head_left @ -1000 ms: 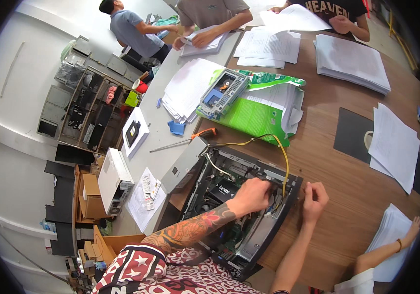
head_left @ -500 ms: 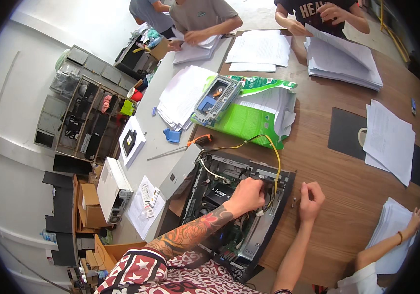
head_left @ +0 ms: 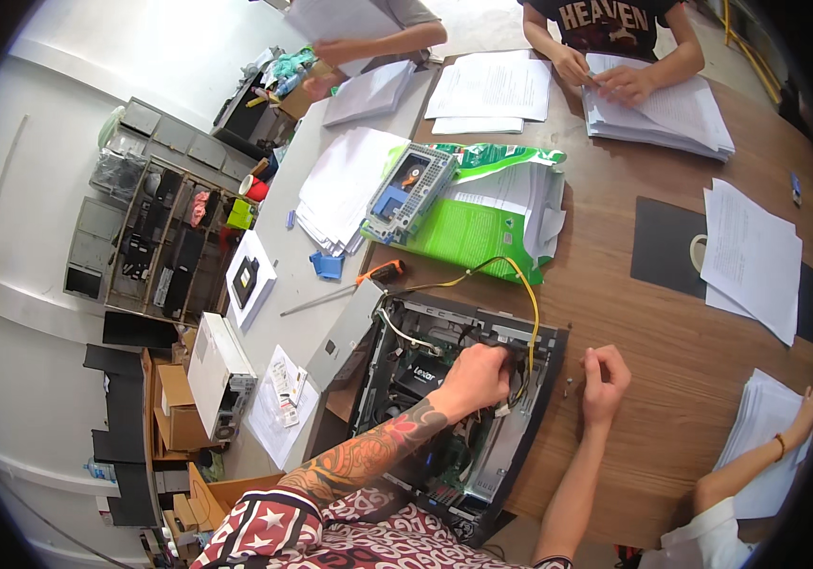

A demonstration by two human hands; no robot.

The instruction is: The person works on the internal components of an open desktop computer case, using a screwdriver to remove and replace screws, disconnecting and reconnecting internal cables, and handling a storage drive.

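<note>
An opened desktop computer case (head_left: 541, 417) lies on the table in front of me, its circuit board, cables and a black solid-state drive (head_left: 418, 376) showing. My left hand (head_left: 475, 381) reaches into the case near its far right corner, fingers closed beside the cables; whatever they grip is hidden beneath them. A yellow cable (head_left: 532, 313) loops out past those fingers toward the far side. To the right of the case, my right hand (head_left: 606, 387) hovers at or rests on the wooden tabletop, loosely curled with nothing visible in it. A small screw-like metal piece (head_left: 569, 387) lies beside it.
Beyond the case lie an orange-handled screwdriver (head_left: 380, 274), a metal drive cage (head_left: 410, 194) and a green paper package (head_left: 478, 228). Paper stacks (head_left: 753, 251) spread across the table. Co-workers handle papers at the far side and at the right (head_left: 775, 446). A white computer (head_left: 220, 370) stands left.
The view has shifted slightly. My hands keep nearly the same places. At the far side, one person has lifted papers, and another has lowered a raised sheet onto the stack.
</note>
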